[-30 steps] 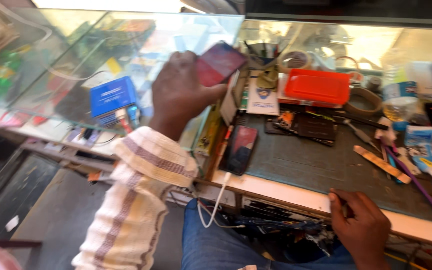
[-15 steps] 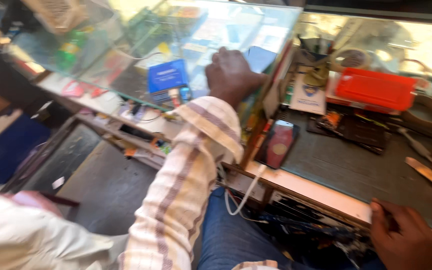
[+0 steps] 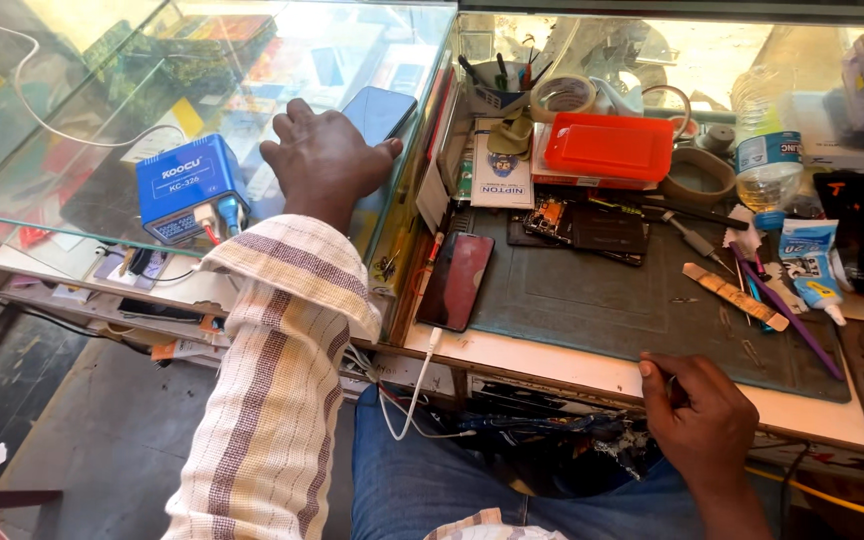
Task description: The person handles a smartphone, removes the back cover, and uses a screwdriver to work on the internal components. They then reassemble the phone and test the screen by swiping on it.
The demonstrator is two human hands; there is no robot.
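My left hand (image 3: pixel 324 160) rests palm down on the glass counter top (image 3: pixel 102 130), its fingers on a dark phone (image 3: pixel 380 112) lying flat there. My right hand (image 3: pixel 702 415) sits at the near edge of the workbench (image 3: pixel 572 365), fingers curled; whether it holds anything is hidden. A second phone with a reddish screen (image 3: pixel 457 280) lies at the left of the dark work mat (image 3: pixel 612 300), with a white cable (image 3: pixel 417 385) hanging from its near end.
A blue box-shaped device (image 3: pixel 187 185) stands on the glass at the left. On the bench are a red plastic box (image 3: pixel 610 147), an opened phone with its board showing (image 3: pixel 582 228), a tape roll (image 3: pixel 564 96), a plastic bottle (image 3: pixel 767 160), a glue tube (image 3: pixel 814 270) and several hand tools.
My left hand, which held the phone up in the air, has come down and laid it flat on the glass counter. The view swung left, then back. My right hand stayed at the bench edge.
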